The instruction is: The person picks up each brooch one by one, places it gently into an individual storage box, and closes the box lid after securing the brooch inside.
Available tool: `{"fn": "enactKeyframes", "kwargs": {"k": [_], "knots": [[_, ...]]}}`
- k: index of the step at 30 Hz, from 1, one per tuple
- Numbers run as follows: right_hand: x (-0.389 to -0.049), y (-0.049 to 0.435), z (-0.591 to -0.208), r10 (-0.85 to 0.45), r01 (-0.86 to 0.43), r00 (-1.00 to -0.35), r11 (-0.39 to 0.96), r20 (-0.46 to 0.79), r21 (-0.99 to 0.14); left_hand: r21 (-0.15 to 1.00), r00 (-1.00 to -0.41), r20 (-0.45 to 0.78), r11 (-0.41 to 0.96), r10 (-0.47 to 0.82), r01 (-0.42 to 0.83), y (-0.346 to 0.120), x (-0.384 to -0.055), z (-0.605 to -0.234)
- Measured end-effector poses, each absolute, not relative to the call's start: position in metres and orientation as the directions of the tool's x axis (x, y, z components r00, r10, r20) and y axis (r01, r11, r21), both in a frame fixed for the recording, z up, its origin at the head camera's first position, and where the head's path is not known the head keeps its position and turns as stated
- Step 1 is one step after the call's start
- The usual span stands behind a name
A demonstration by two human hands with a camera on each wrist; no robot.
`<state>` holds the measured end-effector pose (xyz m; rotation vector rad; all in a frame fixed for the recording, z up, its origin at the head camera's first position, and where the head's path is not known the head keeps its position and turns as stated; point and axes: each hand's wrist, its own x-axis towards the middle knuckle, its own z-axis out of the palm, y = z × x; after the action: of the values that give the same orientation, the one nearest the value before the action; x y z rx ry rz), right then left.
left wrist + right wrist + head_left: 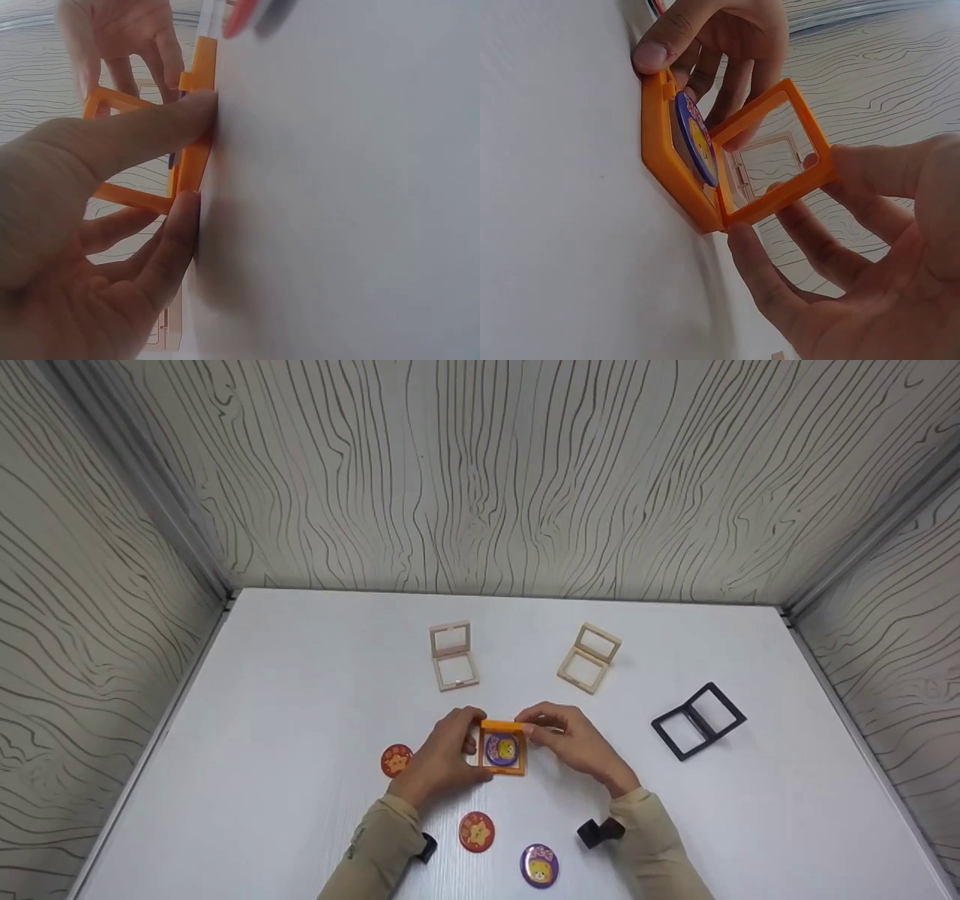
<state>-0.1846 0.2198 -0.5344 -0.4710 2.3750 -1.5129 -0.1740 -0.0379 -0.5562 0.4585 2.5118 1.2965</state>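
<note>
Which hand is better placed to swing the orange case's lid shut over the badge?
Probably the right hand: it holds the raised lid, while the left hand grips the base that bears the badge, so it can steady it.

Downward head view, close wrist views.

Pale walls (480,472) with dark wood-grain lines border a white tabletop (285,675), grey strips (136,472) marking the corners.
</note>
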Motion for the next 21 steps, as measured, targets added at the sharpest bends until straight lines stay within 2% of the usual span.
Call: {"fn": "enactKeyframes", "kwargs": {"k": [11,21], "knots": [[-0.1797,0.2177,-0.5324,-0.500,-0.213,-0.866,0.409,-0.023,-0.887,0.852,-0.912,-0.136,0.516,0.388,0.093,-0.0370,-0.1719,-0.5566],[-0.1800,0.2183,-0.5331,-0.537,-0.290,-0.844,0.454,0.001,-0.843,0.824,-0.897,-0.120,0.547,0.426,0.149,-0.0394,-0.1746,-0.5548]]}}
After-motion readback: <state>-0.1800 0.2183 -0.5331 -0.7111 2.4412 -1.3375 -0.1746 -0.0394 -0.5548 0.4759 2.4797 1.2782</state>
